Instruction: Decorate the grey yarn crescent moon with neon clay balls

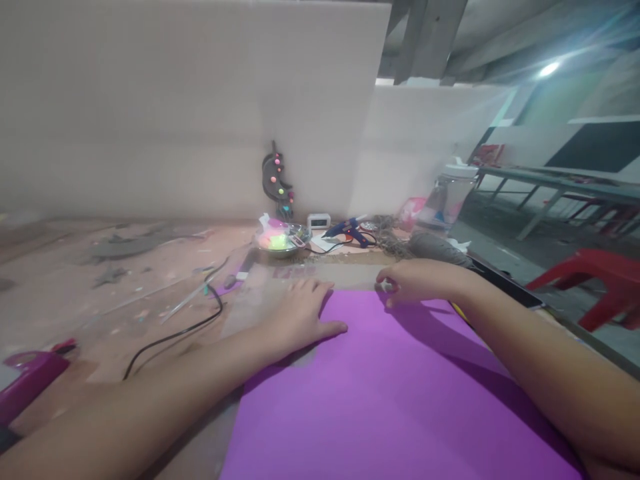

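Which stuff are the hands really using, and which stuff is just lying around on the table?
In use:
- large purple sheet
- left hand, flat on the sheet's far left corner
- right hand, pinching the sheet's far edge

Lying about:
- blue glue gun
- bowl of bright neon bits
- black cable
- small white clock
- clear plastic jar

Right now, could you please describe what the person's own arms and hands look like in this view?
Both forearms are bare as far as the view shows: no sleeves, no gloves, no watch or bracelet. The left hand and the right hand show no rings that I can make out, though the picture is blurred. No markings, straps or cables are on either arm.
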### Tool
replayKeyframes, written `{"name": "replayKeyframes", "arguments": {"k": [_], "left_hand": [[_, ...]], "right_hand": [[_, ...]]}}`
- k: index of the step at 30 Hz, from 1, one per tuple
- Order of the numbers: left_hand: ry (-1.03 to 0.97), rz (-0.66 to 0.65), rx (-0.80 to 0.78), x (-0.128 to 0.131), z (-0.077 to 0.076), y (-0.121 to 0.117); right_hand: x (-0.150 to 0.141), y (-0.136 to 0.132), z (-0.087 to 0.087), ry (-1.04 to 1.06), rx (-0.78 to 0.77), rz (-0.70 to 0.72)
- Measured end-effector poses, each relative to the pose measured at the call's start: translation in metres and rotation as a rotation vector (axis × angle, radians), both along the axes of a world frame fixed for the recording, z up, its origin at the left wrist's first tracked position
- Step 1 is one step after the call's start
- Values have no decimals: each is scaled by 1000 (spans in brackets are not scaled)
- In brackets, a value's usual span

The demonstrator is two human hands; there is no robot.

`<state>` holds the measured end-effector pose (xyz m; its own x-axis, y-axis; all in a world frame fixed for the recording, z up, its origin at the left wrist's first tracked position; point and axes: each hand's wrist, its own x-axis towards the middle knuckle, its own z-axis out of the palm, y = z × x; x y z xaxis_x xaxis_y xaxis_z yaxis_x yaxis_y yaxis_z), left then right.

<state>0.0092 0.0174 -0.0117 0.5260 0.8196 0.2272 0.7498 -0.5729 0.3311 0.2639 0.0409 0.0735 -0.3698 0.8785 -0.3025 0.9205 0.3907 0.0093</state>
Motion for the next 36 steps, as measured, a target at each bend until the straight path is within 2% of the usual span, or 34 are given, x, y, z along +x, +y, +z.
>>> {"name": "replayKeyframes", "arguments": {"k": [6,14,28,36], "left_hand": [[-20,0,-39,0,-1,2],[20,-11,4,0,3,-1],[51,-12,-88,-3,7,3],[41,-29,-16,-3,5,4]], "right_hand": [[-5,-1,-4,-41,30,-20],[-4,-1,-8,21,90,-3],[1,10,-21,23,-61,-1],[-6,7,-19,-10,-28,1]]}}
